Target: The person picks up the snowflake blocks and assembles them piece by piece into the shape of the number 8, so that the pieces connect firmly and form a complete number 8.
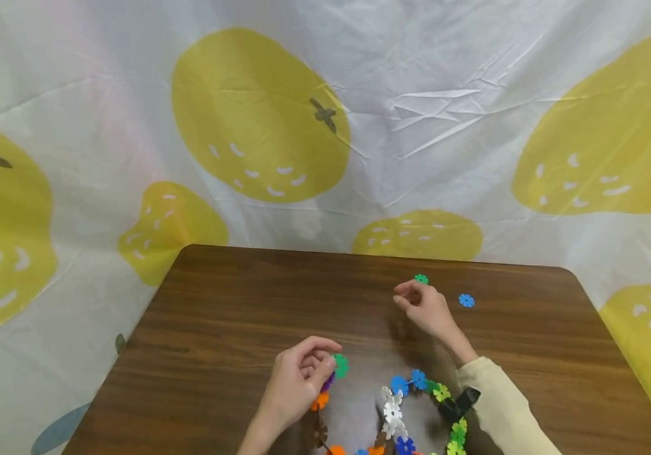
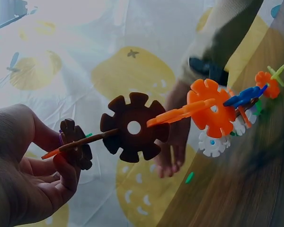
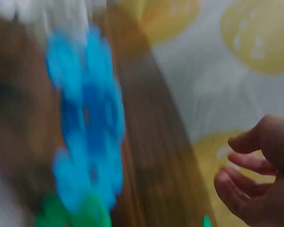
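Observation:
My left hand (image 1: 296, 383) pinches the end of a chain of notched plastic flower discs. A green disc (image 1: 340, 366) shows at its fingertips, with a purple disc (image 1: 328, 380) beside it, partly hidden. From there the chain runs through orange and brown discs (image 2: 134, 126). White discs (image 1: 392, 412), blue discs (image 1: 418, 379) and green discs (image 1: 459, 432) form a loop near the right forearm. My right hand (image 1: 426, 309) hovers over the table, fingers loosely bent and nothing between them. Closest to it is a loose green disc (image 1: 421, 279), just beyond the fingers.
A loose blue disc (image 1: 466, 301) lies right of the right hand on the brown wooden table (image 1: 257, 297). Behind the table hangs a white cloth (image 1: 394, 158) printed with yellow fruit. A black strap (image 1: 459, 405) sits at the right wrist.

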`<state>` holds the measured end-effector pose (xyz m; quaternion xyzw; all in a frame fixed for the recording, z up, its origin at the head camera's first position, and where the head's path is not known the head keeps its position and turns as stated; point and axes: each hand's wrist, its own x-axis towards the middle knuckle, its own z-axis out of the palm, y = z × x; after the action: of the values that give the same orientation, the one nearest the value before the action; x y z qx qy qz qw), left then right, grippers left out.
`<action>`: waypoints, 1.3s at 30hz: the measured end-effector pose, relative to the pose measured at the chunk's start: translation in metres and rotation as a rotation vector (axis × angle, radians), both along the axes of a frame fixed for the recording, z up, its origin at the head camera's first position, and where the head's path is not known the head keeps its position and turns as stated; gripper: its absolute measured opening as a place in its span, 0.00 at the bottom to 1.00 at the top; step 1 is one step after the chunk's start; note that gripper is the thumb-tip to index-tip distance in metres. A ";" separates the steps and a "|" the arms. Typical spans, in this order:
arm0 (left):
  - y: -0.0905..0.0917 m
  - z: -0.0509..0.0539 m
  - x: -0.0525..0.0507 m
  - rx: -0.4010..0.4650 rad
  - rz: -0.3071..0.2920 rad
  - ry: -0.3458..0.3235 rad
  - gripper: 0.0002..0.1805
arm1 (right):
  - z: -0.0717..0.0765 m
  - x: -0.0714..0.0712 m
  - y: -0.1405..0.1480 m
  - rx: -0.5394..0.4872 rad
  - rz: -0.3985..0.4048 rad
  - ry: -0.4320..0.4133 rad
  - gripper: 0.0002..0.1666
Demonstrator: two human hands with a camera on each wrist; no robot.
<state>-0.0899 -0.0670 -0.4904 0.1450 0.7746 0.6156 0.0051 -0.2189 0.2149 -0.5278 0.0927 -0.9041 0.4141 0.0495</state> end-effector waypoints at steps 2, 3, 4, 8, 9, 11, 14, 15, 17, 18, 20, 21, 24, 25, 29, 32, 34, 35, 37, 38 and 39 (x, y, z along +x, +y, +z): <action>0.000 0.000 0.001 -0.004 -0.009 -0.002 0.09 | -0.007 -0.014 0.011 0.113 -0.055 -0.003 0.21; -0.001 -0.001 0.001 -0.003 -0.014 -0.001 0.09 | -0.011 -0.020 0.016 0.163 -0.067 -0.005 0.25; -0.001 -0.001 0.001 -0.001 -0.020 0.002 0.08 | -0.015 -0.027 0.020 0.221 -0.067 -0.004 0.28; -0.002 -0.003 0.001 0.016 -0.025 0.016 0.08 | -0.031 -0.044 0.027 0.479 -0.035 0.004 0.33; -0.002 -0.003 0.001 0.021 -0.025 0.019 0.08 | -0.035 -0.047 0.028 0.543 -0.027 0.022 0.33; -0.002 -0.004 0.001 0.031 -0.027 0.023 0.07 | -0.040 -0.049 0.028 0.641 -0.018 0.063 0.30; -0.002 -0.005 0.001 0.042 -0.033 0.031 0.07 | -0.043 -0.047 0.025 0.686 -0.018 0.149 0.23; -0.002 -0.005 0.001 0.045 -0.034 0.034 0.07 | -0.043 -0.046 0.024 0.672 -0.019 0.168 0.21; -0.001 -0.005 0.001 0.051 -0.036 0.038 0.07 | -0.042 -0.043 0.023 0.637 -0.019 0.200 0.17; -0.001 -0.005 0.001 0.053 -0.038 0.040 0.07 | -0.041 -0.041 0.023 0.616 -0.020 0.210 0.15; -0.001 -0.006 0.001 0.057 -0.041 0.043 0.07 | -0.040 -0.039 0.023 0.577 -0.024 0.211 0.14; -0.001 -0.006 0.001 0.059 -0.042 0.045 0.07 | -0.039 -0.038 0.024 0.551 -0.025 0.199 0.14; -0.001 -0.006 0.001 0.062 -0.046 0.053 0.07 | -0.036 -0.036 0.027 0.477 -0.009 0.150 0.14; -0.001 -0.006 0.001 0.064 -0.046 0.056 0.07 | -0.035 -0.035 0.028 0.446 0.003 0.125 0.14; 0.000 -0.005 0.002 0.072 -0.048 0.064 0.07 | -0.030 -0.028 0.030 0.326 0.061 0.031 0.11; 0.000 -0.005 0.002 0.076 -0.048 0.068 0.07 | -0.023 -0.019 0.028 0.237 0.087 -0.011 0.08; 0.001 -0.005 0.002 0.077 -0.046 0.071 0.07 | -0.017 -0.010 0.025 0.176 0.099 -0.037 0.08; 0.001 -0.005 0.002 0.079 -0.046 0.073 0.07 | -0.013 -0.005 0.023 0.148 0.107 -0.046 0.09; 0.001 -0.005 0.002 0.083 -0.046 0.077 0.07 | -0.003 0.004 0.019 0.093 0.127 -0.061 0.10; 0.001 -0.006 0.002 0.085 -0.046 0.077 0.07 | 0.002 0.010 0.016 0.064 0.137 -0.068 0.10; 0.001 -0.006 0.002 0.087 -0.045 0.078 0.07 | 0.006 0.015 0.013 0.041 0.149 -0.066 0.11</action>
<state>-0.0881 -0.0656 -0.4960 0.1863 0.7431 0.6425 -0.0173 -0.2039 0.2280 -0.5218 0.1469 -0.9042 0.4009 -0.0132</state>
